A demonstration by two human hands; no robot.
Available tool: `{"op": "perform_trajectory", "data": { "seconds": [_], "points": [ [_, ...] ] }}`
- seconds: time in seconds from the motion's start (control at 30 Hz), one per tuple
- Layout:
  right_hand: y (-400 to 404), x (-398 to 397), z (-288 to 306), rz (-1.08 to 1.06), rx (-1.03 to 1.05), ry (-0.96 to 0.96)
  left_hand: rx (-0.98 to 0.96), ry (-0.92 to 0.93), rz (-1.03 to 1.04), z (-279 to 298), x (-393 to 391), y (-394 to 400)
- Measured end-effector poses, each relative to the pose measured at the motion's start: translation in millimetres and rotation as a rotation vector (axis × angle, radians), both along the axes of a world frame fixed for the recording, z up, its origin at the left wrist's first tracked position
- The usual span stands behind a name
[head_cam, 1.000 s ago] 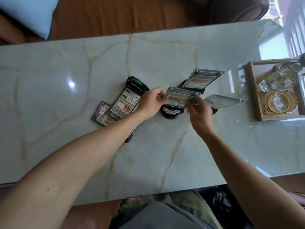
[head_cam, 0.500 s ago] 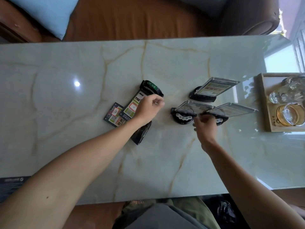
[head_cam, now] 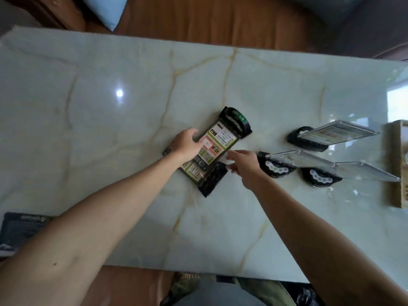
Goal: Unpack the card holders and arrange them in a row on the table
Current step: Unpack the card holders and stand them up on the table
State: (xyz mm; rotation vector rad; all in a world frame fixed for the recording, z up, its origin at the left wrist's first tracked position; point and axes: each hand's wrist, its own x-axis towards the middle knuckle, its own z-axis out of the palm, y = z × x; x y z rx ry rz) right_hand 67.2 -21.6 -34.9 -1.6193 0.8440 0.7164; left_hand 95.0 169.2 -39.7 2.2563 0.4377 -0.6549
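A packaged card holder [head_cam: 217,140], black with a green and white label, lies flat on the marble table [head_cam: 110,129]. My left hand [head_cam: 187,143] rests on its left edge with fingers curled over it. My right hand [head_cam: 244,161] hovers just right of the package, fingers apart and empty. Three unpacked card holders stand to the right on black round bases: one at the back [head_cam: 309,138], one in front [head_cam: 277,165] and one further right [head_cam: 320,177]. Each carries a tilted clear frame.
A wooden tray [head_cam: 395,164] sits at the table's right edge. A dark flat box [head_cam: 19,226] lies at the near left edge, partly under my left arm. A brown sofa with a light blue cushion [head_cam: 106,9] stands beyond the table.
My right hand left the standing holders and moved left toward the package. My left hand settled on the package's left edge. The view shifted left.
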Motion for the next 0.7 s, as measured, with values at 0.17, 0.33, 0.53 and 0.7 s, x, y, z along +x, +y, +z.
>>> {"op": "perform_trajectory", "data": {
  "seconds": [0.17, 0.33, 0.53, 0.7],
  "points": [
    [2, 12, -5, -0.127, 0.103, 0.094, -0.045, -0.005, 0.012, 0, 4, 2],
    [-3, 20, 5, -0.185, 0.061, -0.037, -0.171, -0.061, 0.061, 25, 16, 3],
    [-19, 39, 28, -0.251, 0.127, -0.207, -0.418, -0.061, 0.144, 66, 41, -7],
    [-26, 49, 42, -0.325, 0.153, -0.228, -0.489, -0.029, 0.200, 81, 53, -20]
  ]
}}
